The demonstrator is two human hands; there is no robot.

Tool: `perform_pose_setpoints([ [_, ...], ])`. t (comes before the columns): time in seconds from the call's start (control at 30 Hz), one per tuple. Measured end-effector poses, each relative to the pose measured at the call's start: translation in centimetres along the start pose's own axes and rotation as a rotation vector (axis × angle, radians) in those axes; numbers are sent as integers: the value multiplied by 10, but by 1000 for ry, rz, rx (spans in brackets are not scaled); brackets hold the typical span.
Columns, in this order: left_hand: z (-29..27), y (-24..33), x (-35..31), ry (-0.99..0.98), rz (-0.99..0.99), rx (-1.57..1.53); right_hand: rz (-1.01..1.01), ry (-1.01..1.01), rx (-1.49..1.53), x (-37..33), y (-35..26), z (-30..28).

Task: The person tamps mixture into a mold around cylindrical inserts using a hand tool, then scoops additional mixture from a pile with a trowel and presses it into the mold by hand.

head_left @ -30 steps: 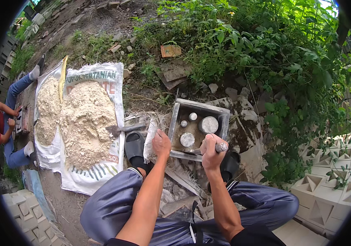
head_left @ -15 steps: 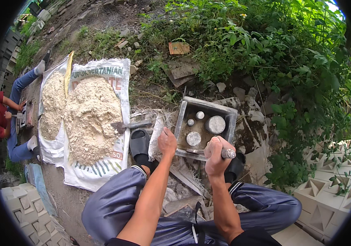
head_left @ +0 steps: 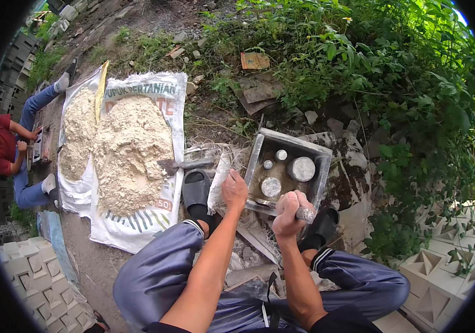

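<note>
My right hand (head_left: 287, 217) is wrapped round a short, dusty grey rod-like handle (head_left: 306, 215), over the near side of a square grey mould box (head_left: 298, 140). Whatever lies at the handle's other end is hidden by the hand. Several round grey plugs of different sizes stand inside the box, among them a large one (head_left: 302, 169) and a medium one (head_left: 271, 187). My left hand (head_left: 234, 190) is closed at the box's left side, beside a frayed white piece of sacking (head_left: 220, 180). I cannot make out what its fingers hold.
Pale sandy powder (head_left: 132, 150) is heaped on white sacks (head_left: 121, 236) at the left, with a trowel (head_left: 185, 164) at its edge. A co-worker in a red shirt (head_left: 3, 144) sits far left. Patterned pale blocks (head_left: 443, 244) stand right, below green plants (head_left: 415, 100).
The whole view has shifted, putting the scene slightly further right. My right hand with the handle has moved left relative to the box. The co-worker's near hand has drawn back.
</note>
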State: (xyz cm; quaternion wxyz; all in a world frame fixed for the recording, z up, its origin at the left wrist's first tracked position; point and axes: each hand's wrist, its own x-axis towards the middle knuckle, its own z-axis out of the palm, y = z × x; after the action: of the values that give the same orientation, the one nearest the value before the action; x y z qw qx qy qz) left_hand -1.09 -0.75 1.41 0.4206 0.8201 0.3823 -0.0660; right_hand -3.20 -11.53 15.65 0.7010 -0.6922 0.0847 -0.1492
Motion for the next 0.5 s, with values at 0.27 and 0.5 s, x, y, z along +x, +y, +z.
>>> perform_pose_setpoints([
  [0.27,-6,-9,3,4,-39,-9,233,-90,46,21,-16,13],
  [0.5,9,-9,6,16,-11,4,-23,-93,-140,2,42,14],
])
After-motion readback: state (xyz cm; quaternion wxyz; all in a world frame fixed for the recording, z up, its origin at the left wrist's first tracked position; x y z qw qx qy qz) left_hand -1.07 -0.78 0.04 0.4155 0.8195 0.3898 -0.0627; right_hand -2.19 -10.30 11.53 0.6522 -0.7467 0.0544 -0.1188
